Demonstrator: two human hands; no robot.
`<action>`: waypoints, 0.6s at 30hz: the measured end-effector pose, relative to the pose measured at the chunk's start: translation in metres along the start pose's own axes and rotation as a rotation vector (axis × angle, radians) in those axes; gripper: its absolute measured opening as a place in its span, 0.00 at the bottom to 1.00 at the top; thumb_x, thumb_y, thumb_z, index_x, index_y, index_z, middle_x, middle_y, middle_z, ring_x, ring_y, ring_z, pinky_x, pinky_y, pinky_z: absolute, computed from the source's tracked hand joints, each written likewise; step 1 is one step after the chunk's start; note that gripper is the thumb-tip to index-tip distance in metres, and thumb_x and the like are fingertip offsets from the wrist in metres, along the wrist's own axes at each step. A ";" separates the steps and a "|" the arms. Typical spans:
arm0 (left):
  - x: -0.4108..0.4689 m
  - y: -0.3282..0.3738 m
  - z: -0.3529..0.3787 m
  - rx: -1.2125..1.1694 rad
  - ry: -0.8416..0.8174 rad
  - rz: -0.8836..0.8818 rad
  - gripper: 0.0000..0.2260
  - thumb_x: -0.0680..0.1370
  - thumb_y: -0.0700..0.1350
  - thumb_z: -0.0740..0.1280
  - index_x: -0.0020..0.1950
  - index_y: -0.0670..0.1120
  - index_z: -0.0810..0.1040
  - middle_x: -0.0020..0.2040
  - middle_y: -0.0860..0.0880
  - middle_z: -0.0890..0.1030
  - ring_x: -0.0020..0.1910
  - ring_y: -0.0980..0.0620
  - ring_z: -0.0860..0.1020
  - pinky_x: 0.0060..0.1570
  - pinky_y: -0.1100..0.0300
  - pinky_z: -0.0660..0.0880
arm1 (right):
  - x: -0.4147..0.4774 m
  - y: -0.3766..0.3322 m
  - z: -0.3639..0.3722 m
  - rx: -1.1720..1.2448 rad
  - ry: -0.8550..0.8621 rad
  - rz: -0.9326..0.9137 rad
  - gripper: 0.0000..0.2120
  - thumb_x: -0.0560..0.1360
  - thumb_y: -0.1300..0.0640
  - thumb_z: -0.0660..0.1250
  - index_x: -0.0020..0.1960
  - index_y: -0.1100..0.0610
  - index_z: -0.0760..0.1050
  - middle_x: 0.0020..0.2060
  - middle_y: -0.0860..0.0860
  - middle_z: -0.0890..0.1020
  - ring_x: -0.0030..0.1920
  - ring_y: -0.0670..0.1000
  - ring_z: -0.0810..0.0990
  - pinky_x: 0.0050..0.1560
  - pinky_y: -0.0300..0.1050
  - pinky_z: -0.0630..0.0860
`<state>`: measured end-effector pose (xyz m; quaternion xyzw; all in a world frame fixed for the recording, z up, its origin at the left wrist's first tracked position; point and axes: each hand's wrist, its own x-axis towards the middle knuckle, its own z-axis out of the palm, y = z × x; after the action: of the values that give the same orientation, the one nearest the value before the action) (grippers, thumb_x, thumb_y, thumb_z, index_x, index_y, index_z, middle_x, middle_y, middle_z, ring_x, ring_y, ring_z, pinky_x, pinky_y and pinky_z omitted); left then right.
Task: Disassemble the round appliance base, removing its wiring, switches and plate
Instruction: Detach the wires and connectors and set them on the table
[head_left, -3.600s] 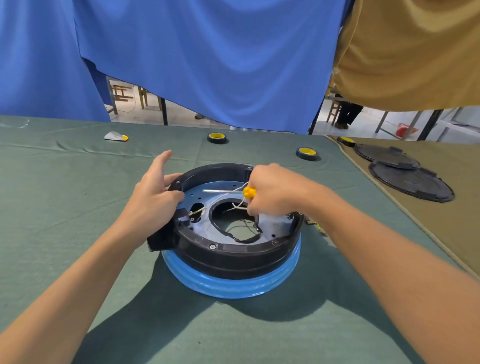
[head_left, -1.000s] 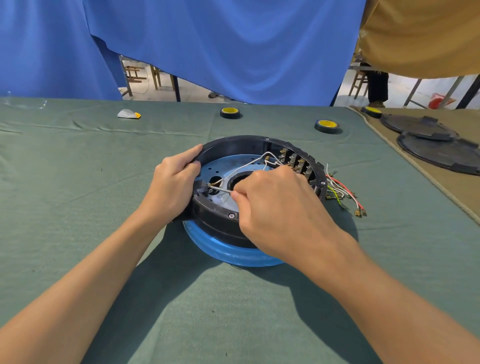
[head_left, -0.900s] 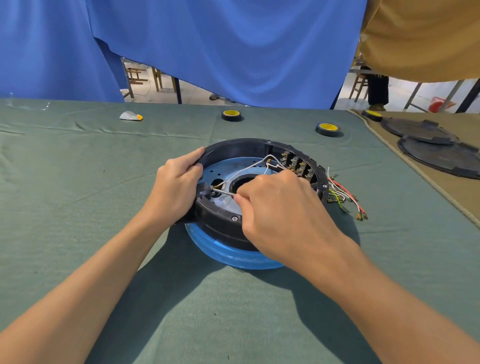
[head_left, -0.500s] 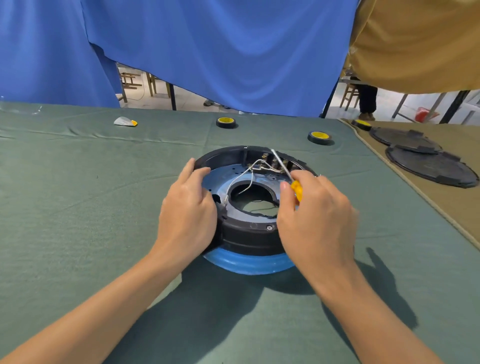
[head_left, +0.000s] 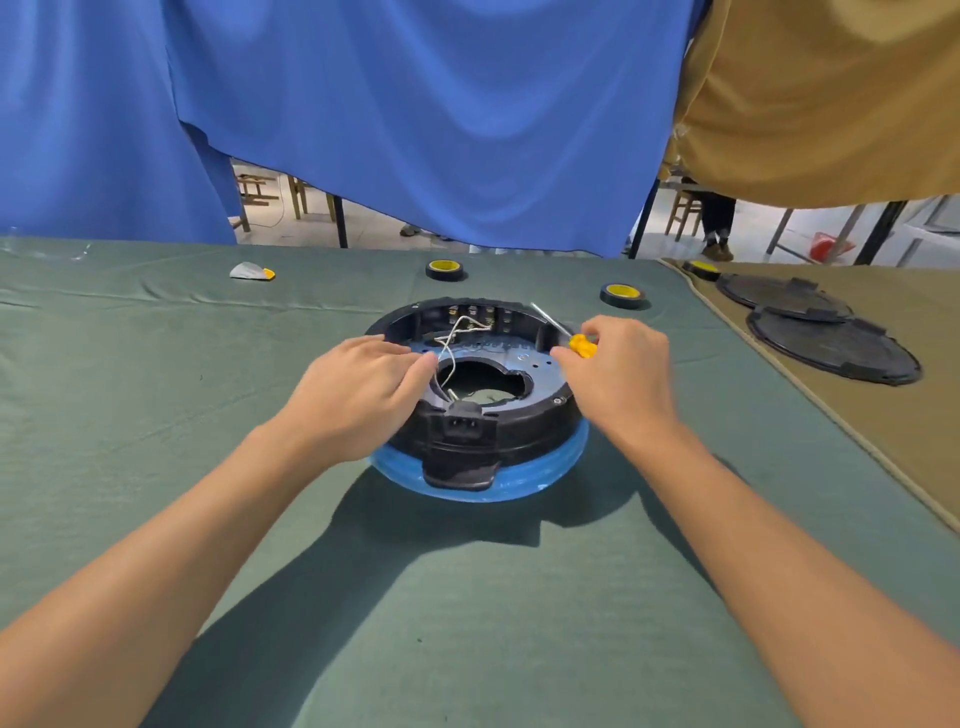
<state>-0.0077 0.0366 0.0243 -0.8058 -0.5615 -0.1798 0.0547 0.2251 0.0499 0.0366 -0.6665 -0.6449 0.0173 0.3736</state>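
1. The round appliance base (head_left: 519, 415) is set on the green desk (head_left: 156, 415) at the centre of the frame, its power socket (head_left: 462, 423) turned toward the lower edge.
2. The left hand (head_left: 358, 395) is laid over the left rim, fingers loosely bent beside the white wires (head_left: 454, 338); whether a wire is pinched cannot be told.
3. A yellow-handled screwdriver (head_left: 582, 345) is gripped by the right hand (head_left: 618, 374) at the right rim, its shaft angled toward the upper left.

Most of the screwdriver handle (head_left: 583, 345) inside the right grip (head_left: 621, 379); part of the base rim (head_left: 530, 410) behind the left grip (head_left: 358, 400).
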 end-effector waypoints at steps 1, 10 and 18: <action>-0.004 0.007 0.001 0.026 0.032 -0.053 0.32 0.80 0.57 0.39 0.46 0.45 0.80 0.50 0.47 0.83 0.55 0.47 0.76 0.63 0.57 0.65 | -0.006 -0.003 -0.001 0.024 0.009 0.069 0.16 0.71 0.48 0.71 0.36 0.60 0.73 0.34 0.57 0.77 0.43 0.61 0.73 0.37 0.50 0.66; -0.045 0.075 -0.007 0.275 0.280 -0.089 0.24 0.80 0.56 0.52 0.28 0.47 0.71 0.23 0.50 0.74 0.22 0.42 0.74 0.26 0.62 0.60 | -0.016 0.008 -0.005 0.107 -0.171 0.078 0.13 0.67 0.64 0.65 0.32 0.60 0.61 0.26 0.54 0.61 0.36 0.56 0.58 0.31 0.50 0.54; -0.022 0.004 -0.016 -0.081 -0.037 0.210 0.26 0.79 0.61 0.45 0.64 0.54 0.78 0.68 0.60 0.72 0.70 0.60 0.66 0.67 0.56 0.64 | 0.029 0.020 0.000 0.160 -0.322 -0.012 0.16 0.70 0.55 0.70 0.48 0.69 0.78 0.40 0.65 0.80 0.41 0.60 0.73 0.46 0.47 0.72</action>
<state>-0.0146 0.0114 0.0322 -0.8650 -0.4671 -0.1808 0.0303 0.2475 0.0776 0.0397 -0.6193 -0.6970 0.1728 0.3175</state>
